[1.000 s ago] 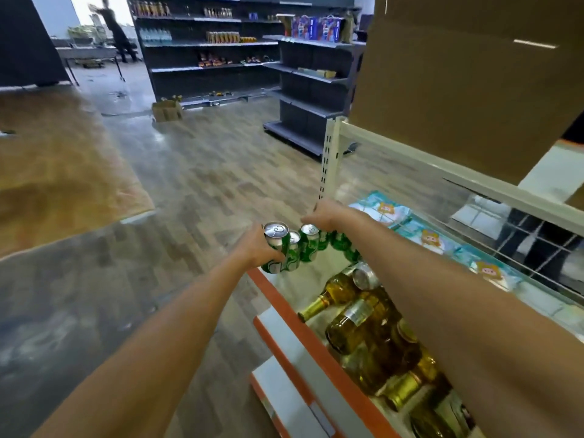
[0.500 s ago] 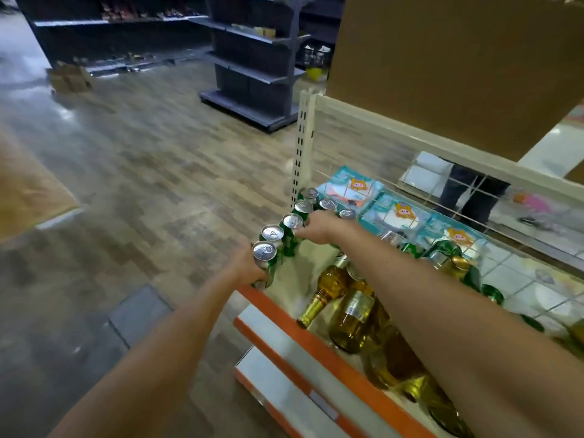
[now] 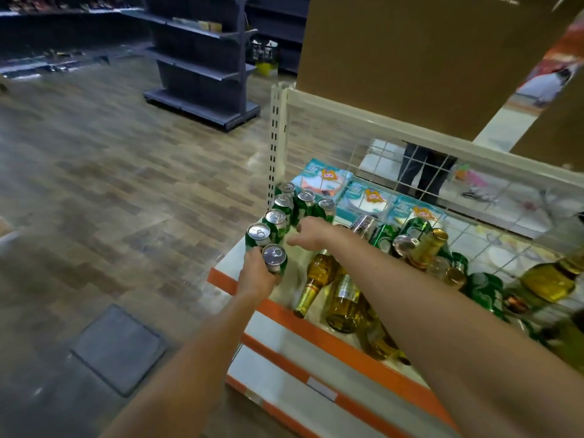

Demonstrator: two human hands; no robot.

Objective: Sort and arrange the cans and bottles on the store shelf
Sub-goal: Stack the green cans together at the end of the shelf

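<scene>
You are working at a cream store shelf (image 3: 331,341) with an orange front strip, set on a wood-pattern floor (image 3: 126,184). Dark shelving units (image 3: 202,67) are standing beyond. Your left hand (image 3: 256,276) is gripping the nearest green can (image 3: 274,257), upright at the shelf's left front corner, just beside a row of upright green cans (image 3: 278,218) running back toward the wire mesh (image 3: 474,197). Your right hand (image 3: 311,237) is hovering just right of that row, fingers extended, holding nothing. Yellow glass bottles (image 3: 319,273) are lying jumbled. Your right forearm is covering some, and blur is obscuring the labels.
</scene>
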